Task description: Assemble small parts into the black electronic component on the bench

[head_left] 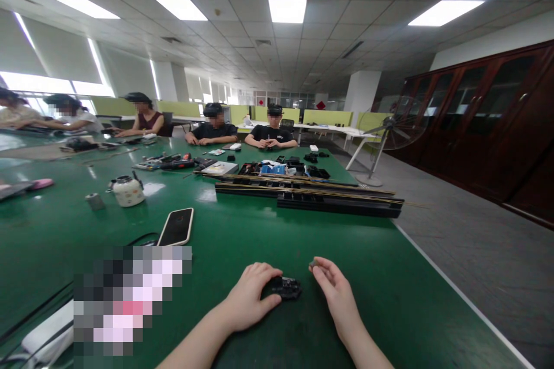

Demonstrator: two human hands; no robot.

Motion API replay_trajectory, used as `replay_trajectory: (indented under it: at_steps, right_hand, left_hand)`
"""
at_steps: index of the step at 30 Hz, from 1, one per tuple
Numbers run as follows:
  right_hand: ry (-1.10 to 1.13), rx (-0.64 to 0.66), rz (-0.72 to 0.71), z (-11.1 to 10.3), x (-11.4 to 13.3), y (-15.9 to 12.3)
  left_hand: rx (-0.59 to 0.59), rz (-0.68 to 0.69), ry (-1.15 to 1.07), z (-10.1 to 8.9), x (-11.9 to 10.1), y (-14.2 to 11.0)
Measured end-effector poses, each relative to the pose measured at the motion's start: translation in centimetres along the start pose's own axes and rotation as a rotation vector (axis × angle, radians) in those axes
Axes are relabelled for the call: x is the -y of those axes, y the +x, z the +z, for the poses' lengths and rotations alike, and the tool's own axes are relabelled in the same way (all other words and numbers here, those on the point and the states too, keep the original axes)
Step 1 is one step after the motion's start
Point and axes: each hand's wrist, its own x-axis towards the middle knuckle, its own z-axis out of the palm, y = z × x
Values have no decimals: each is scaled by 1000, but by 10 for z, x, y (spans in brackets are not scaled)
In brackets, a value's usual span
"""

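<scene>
Gripping a blocky, black, plastic-looking part (291, 288) inside the green bench (381, 253)'s right edge, the left hand (252, 294) seemed adequately braced; the right hand (336, 290) pinched a small greyish piece (313, 264).

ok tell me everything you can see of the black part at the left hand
The black part is small and looks like plastic, with an uneven top and greyish details too fine to make out. The left hand grips its left end between thumb and fingers; the right hand is apart from it. Whether it rests on the green table I can't tell.
</scene>
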Motion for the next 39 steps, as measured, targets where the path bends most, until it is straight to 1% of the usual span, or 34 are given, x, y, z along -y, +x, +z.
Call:
replay_trajectory:
  at_steps: [5,12,15,18,19,23,26,29,39]
  right_hand:
    - [-48,13,-48,1,-6,2]
    - [-158,133,-109,3,-7,0]
    - [-296,194,-161,3,-6,-5]
    - [-482,225,-235,5,-2,-10]
    - [-529,258,-257,6,0,-12]
    - [-667,370,-327,10,8,-17]
    - [-767,420,-356,11,10,-19]
    - [-819,442,-373,11,9,-20]
    - [-846,445,-397,9,8,-23]
  left_hand:
    - [3,5,-9,-1,-1,0]
    - [-9,-3,-14,0,0,0]
    - [-29,-27,-17,1,2,-1]
    - [-33,-11,-16,2,3,-1]
    - [-34,-2,-15,2,3,0]
    - [-35,15,-10,2,3,1]
    - [-30,11,-3,2,3,1]
    - [-32,2,0,4,3,2]
    - [-51,4,18,6,5,2]
